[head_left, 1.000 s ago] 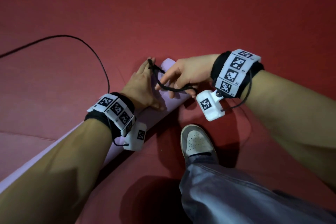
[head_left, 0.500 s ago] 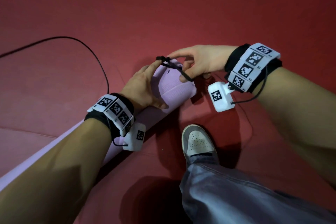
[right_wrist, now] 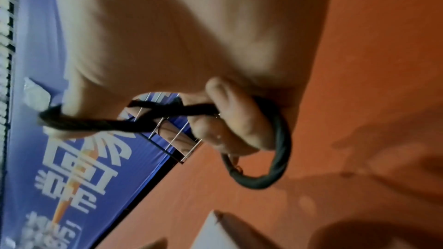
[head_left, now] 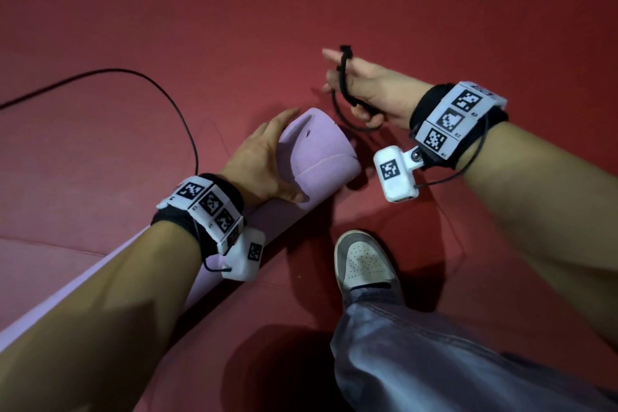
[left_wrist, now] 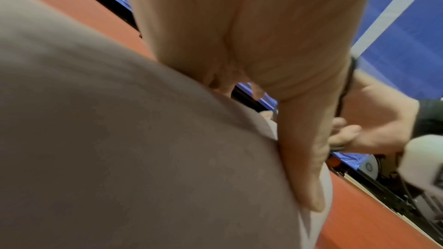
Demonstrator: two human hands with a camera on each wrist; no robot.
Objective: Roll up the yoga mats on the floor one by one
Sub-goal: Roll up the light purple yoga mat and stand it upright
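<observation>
Left hand (head_left: 264,157) grips rolled mat (head_left: 321,157) end, roll running back-left; right hand (head_left: 371,90) holds cord loop (head_left: 341,100) just beyond that end

On your left wrist (head_left: 200,207) you wear a black band faced with white panels, each printed with a black square code. A small white camera block (head_left: 245,256) hangs below it, also coded, with a thin black cable looping out. Your right wrist (head_left: 458,120) carries the same band, and its white block (head_left: 396,174) joins by a round metal screw. You wear grey-blue jeans (head_left: 434,354) and a grey-and-white perforated sneaker (head_left: 363,261).
</observation>
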